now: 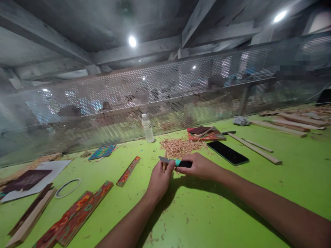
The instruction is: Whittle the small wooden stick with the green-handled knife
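My right hand (200, 167) grips a utility knife (176, 162) with a teal and black handle, its blade pointing left. My left hand (160, 179) holds a thin wooden stick (165, 156) upright against the blade, thumb close to the blade's back. Both hands hover just above the green table (232, 206). A heap of wood shavings (178, 146) lies right behind them.
A black phone (227, 152) lies right of the shavings, with long wooden sticks (254, 148) beyond. A plastic bottle (148, 128) stands by the mesh screen. Painted wooden strips (77, 215), a ring (68, 187) and sandpaper sheets (26, 179) lie at the left. People sit behind the mesh.
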`<state>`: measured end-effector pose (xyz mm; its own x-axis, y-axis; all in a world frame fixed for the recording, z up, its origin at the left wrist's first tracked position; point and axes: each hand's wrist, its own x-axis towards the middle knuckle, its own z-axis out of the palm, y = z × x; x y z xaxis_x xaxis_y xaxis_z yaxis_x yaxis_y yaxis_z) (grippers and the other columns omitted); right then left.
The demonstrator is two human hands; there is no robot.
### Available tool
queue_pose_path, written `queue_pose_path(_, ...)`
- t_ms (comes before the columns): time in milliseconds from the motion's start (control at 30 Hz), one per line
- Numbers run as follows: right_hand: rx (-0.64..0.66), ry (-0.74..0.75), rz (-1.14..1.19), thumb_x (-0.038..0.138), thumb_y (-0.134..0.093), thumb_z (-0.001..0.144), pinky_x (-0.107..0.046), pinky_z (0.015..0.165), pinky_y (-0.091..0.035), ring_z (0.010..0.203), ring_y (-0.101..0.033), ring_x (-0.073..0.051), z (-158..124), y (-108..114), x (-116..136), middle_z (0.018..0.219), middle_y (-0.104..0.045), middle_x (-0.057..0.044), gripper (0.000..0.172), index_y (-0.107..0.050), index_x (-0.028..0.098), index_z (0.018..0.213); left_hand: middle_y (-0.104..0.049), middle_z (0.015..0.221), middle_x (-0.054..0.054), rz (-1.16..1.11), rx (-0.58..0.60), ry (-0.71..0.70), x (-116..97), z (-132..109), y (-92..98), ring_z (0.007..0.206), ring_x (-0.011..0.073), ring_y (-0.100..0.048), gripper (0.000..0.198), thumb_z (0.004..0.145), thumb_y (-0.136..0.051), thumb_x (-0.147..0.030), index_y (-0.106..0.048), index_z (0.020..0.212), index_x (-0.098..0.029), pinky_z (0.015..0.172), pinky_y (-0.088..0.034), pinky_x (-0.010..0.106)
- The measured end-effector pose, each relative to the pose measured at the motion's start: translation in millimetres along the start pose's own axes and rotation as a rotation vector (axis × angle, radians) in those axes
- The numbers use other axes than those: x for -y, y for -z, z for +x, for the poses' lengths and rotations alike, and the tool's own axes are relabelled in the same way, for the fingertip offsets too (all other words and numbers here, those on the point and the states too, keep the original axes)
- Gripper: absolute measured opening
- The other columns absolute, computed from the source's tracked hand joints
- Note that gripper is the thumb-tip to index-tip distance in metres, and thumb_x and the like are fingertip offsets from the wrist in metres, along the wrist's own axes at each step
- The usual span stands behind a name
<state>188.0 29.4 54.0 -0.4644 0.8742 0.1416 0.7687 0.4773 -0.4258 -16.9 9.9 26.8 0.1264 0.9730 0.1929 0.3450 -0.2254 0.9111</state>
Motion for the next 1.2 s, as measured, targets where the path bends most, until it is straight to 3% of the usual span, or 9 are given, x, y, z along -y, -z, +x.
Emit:
queue_pose_path(133, -0.013, -0.004, -0.019, 0.047, -0.066, 0.103, -0.033, 0.071, -0.060, 0.075, -0.071, -0.015, -1.1, -1.4, 2.5, 0.090, -0.073, 0.000, 0.032, -0.072, 0.016, 0.099, -0.073, 0.105, 0.005, -0.017, 0.021, 0.009, -2.2, 0.0, 1.3, 0.089, 0.0204, -0.072, 0.032, 0.104, -0.063, -0.046, -0.070, 0.112, -0.015, 0.081, -0.062, 0.039)
queue_pose_path(567, -0.174, -0.055, -0.028, 0.046, -0.063, 0.104, -0.035, 0.075, -0.060, 0.080, -0.071, -0.016, 1.6, 1.4, -2.5, 0.094, -0.074, -0.002, 0.031, -0.072, 0.017, 0.100, -0.068, 0.081, -0.002, 0.003, 0.012, 0.066, 2.4, 2.0, 2.0, 0.063, 0.0123, -0.063, 0.035, 0.105, -0.061, -0.048, -0.069, 0.099, -0.015, 0.060, -0.056, 0.028)
queue_pose_path(800, -0.036, 0.032, 0.019, 0.046, -0.066, 0.103, -0.032, 0.070, -0.060, 0.073, -0.071, -0.015, -1.4, 0.8, 0.9, 0.087, -0.073, 0.000, 0.031, -0.071, 0.016, 0.096, -0.071, 0.092, 0.001, 0.027, 0.052, 0.034, 1.7, 2.9, 2.6, 0.073, 0.0150, -0.068, 0.031, 0.104, -0.064, -0.045, -0.069, 0.104, -0.015, 0.067, -0.060, 0.031)
queue_pose_path(1033, -0.120, -0.024, -0.030, 0.047, -0.064, 0.104, -0.034, 0.074, -0.060, 0.077, -0.071, -0.016, 1.3, 3.3, -2.7, 0.090, -0.073, -0.001, 0.031, -0.071, 0.017, 0.098, -0.071, 0.090, 0.001, 0.086, 0.023, 0.026, -1.2, 0.5, 3.1, 0.073, 0.0155, -0.068, 0.034, 0.105, -0.062, -0.048, -0.070, 0.102, -0.015, 0.069, -0.059, 0.032)
queue_pose_path(1200, -0.074, 0.025, -0.012, 0.046, -0.066, 0.103, -0.034, 0.074, -0.060, 0.078, -0.071, -0.016, 1.3, 2.3, -5.4, 0.090, -0.074, -0.001, 0.030, -0.071, 0.016, 0.098, -0.071, 0.092, 0.002, 0.113, 0.027, 0.014, -0.9, 0.6, 2.3, 0.075, 0.0159, -0.069, 0.032, 0.104, -0.063, -0.046, -0.070, 0.104, -0.015, 0.071, -0.060, 0.033)
